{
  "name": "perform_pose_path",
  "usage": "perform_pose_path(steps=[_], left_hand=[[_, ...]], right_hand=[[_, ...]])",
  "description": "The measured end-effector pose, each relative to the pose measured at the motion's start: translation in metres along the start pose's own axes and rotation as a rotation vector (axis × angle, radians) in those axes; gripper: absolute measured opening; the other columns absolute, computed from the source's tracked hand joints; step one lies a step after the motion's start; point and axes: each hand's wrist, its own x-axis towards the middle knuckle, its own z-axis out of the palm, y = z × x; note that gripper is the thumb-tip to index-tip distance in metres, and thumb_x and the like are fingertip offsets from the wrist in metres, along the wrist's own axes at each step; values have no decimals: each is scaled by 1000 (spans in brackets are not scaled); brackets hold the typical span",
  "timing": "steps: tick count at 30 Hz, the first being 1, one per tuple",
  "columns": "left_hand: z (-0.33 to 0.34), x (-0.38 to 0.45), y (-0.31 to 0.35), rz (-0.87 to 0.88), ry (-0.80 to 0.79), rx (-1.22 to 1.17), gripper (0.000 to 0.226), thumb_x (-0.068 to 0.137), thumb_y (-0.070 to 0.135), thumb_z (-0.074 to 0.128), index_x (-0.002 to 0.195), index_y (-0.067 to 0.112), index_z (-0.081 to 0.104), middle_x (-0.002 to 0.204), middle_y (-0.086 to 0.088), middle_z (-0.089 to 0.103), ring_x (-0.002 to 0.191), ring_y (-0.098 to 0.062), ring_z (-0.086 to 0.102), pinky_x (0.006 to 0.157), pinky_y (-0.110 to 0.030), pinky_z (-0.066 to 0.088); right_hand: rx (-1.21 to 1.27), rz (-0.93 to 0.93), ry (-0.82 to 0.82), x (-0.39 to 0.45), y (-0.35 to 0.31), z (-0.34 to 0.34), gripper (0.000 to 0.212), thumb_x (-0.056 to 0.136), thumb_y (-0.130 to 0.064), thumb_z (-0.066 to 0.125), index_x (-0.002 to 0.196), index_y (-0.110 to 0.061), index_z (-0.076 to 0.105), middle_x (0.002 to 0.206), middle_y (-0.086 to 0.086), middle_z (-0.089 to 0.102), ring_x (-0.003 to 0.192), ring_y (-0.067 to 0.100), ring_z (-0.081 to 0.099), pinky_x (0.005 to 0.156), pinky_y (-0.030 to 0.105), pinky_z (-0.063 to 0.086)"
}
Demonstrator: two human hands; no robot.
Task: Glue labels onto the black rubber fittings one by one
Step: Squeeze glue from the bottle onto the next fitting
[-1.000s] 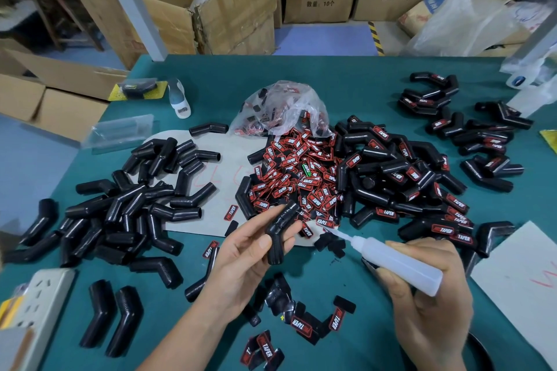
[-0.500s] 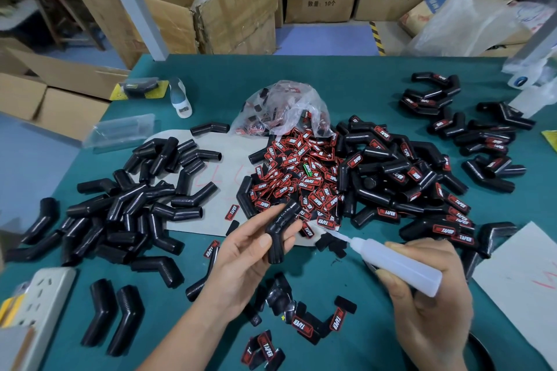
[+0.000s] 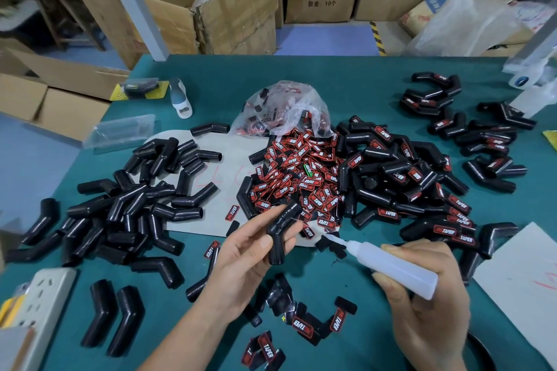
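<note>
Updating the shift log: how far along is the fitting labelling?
Done: labelled fittings piled on the right side of the table. In hand: left hand holds a bare fitting; right hand grips the glue bottle. Left: a big unlabelled pile on the left, and the loose labels mid-table.

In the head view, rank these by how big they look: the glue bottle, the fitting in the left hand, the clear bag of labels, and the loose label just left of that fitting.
1. Clear bag of labels
2. Glue bottle, nearer the camera, so its place against the bag is unsure
3. Fitting in the left hand
4. Loose label
</note>
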Motion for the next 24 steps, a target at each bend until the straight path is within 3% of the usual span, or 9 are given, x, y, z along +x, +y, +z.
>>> perform_pose_path(steps=[7,24], left_hand=[[-3,0,-3,17,-44,45,52,98,18,74,146,8,59,148,-24,58,136,-39,58,105,-33,54],[-1,0,-1,15,-10,16,55,92,18,80,143,7,62,145,-27,59,133,-38,61,102,-32,55]], right_hand=[[-29,12,42,1,-1,0,41,103,-51,58,107,-11,59,105,1,65,100,0,60,87,19,46],[-25,2,44,2,-1,0,37,103,-51,57,109,-15,58,104,0,64,101,-2,59,86,19,47]])
